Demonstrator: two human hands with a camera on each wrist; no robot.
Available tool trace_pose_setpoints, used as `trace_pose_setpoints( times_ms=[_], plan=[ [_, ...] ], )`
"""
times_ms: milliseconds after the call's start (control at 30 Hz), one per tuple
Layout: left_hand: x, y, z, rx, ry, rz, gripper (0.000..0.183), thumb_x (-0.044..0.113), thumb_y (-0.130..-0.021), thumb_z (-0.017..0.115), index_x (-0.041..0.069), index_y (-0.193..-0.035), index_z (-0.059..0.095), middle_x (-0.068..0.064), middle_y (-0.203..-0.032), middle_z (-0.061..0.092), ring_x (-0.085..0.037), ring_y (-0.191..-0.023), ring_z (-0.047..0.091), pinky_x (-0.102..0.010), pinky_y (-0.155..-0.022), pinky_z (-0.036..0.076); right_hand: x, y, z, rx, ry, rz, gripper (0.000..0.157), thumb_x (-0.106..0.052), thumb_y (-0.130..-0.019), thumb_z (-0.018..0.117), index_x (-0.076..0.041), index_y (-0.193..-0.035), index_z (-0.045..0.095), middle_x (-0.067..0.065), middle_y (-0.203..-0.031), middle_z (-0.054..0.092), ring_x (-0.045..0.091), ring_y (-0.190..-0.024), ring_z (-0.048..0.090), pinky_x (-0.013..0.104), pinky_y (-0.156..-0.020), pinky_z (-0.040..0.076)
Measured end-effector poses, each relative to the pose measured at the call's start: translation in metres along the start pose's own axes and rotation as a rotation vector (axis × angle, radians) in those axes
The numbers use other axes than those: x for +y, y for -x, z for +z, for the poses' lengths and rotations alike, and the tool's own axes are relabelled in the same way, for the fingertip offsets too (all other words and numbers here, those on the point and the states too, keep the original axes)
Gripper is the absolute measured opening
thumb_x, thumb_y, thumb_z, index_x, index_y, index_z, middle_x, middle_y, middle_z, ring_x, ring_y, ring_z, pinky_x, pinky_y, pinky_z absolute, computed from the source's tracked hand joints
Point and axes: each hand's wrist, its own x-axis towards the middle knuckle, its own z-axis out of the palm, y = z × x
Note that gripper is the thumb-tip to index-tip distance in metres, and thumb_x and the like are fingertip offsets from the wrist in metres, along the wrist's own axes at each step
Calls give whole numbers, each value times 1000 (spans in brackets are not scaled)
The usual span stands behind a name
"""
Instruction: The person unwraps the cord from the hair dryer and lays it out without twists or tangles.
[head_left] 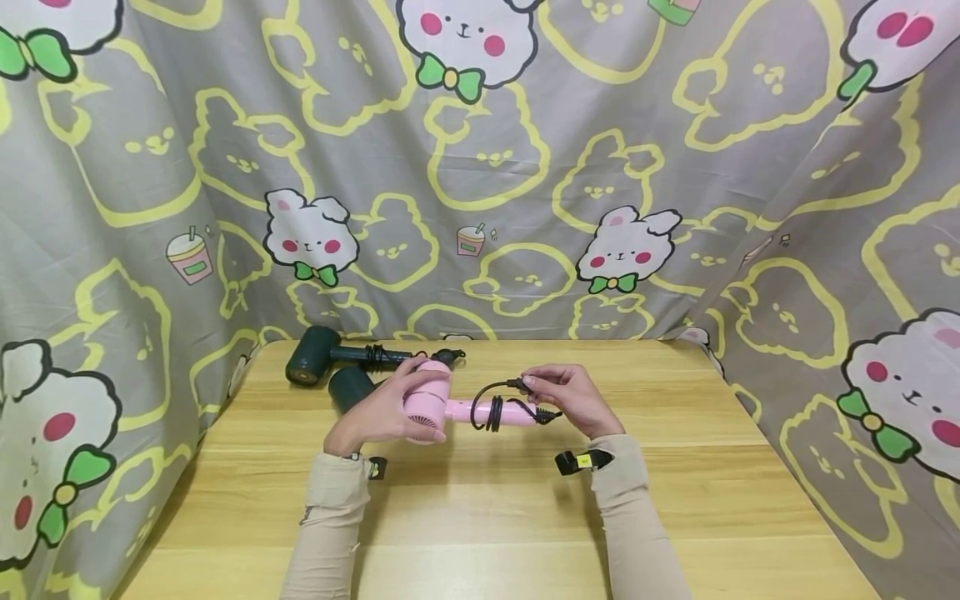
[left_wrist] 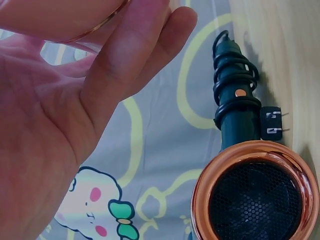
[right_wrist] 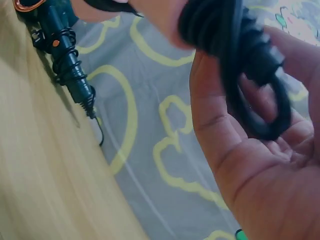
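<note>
A pink hair dryer [head_left: 429,386] is gripped around its head by my left hand [head_left: 378,408], its handle pointing right. Black cord [head_left: 495,414] is wound several times about that handle. Between thumb and fingers, my right hand [head_left: 573,396] pinches the black end of the cord, seemingly the plug [head_left: 517,383], above the handle. A loop of cord runs from there back to the windings. In the right wrist view, the pink handle's black cord sleeve [right_wrist: 255,50] is close and blurred. The left wrist view shows only part of the pink head [left_wrist: 55,17].
Two dark green hair dryers lie at the back left: one farther back [head_left: 313,354], one nearer [head_left: 349,387], partly hidden by my left hand. A green dryer's copper ring [left_wrist: 200,200] and cord-wrapped handle show in the left wrist view. Patterned curtain [head_left: 495,183] surrounds the wooden table [head_left: 480,517].
</note>
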Motion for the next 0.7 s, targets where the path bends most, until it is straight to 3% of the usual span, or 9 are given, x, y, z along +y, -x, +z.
trace_pose_setpoints(
  times_ms=[100,300,700],
  plan=[
    [-1,0,0,-1,-1,0,91,55,-64,96,36,-144,57,-8,-168,23,-37,-121,60,-38,-83,53,-7,2,3,12,68,-12,37,-10,-98,71,16,-124,65,-5,-95,79,10,-80,73,28,-81,62],
    [-5,0,-2,8,17,-11,89,52,-63,96,34,-142,58,-9,-168,22,-39,-121,59,-38,-82,53,-22,9,14,34,199,-19,33,-20,-95,77,4,-117,73,-2,-89,79,13,-79,75,37,-82,62],
    [-12,2,-5,45,31,-3,92,51,-62,97,33,-143,58,-10,-166,25,-46,-132,53,-38,-80,54,-38,17,30,-6,227,-52,28,-18,-93,79,3,-111,74,7,-89,79,15,-76,75,34,-74,62]
  ],
)
